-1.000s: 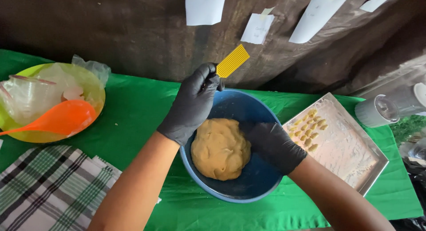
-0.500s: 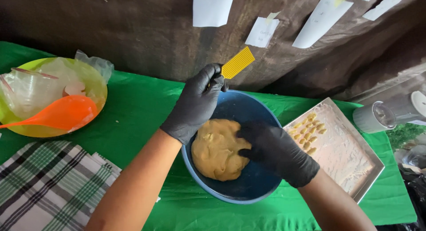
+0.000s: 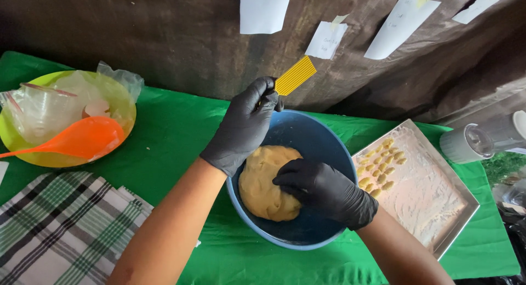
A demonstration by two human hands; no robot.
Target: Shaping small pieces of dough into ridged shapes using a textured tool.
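Over the last second my right hand [image 3: 327, 191] has come in from the right wall of the blue bowl [image 3: 307, 132] and now lies on top of the ball of yellow dough [image 3: 264, 182], fingers curled and pressing into its right half. A second ago that hand only rested against the inner side of the bowl; half a second ago it had just reached the lump. I read this as the grip on the dough being taken, with no piece yet pulled free.

My left hand [image 3: 244, 127] has barely shifted. It is closed, pinching the handle of the ribbed yellow paddle [image 3: 295, 75] above the far rim of the bowl, with the paddle tilted up toward the dark wall.

The bowl sits near the front edge of the tabletop [image 3: 181, 126], about its middle. Just to its right, the floured metal tray [image 3: 433, 197] carries a cluster of small shaped pieces [image 3: 381, 164] in its far-left corner. At the left end, the green bowl [image 3: 123, 107] with the orange spoon [image 3: 82, 140] looks unchanged.
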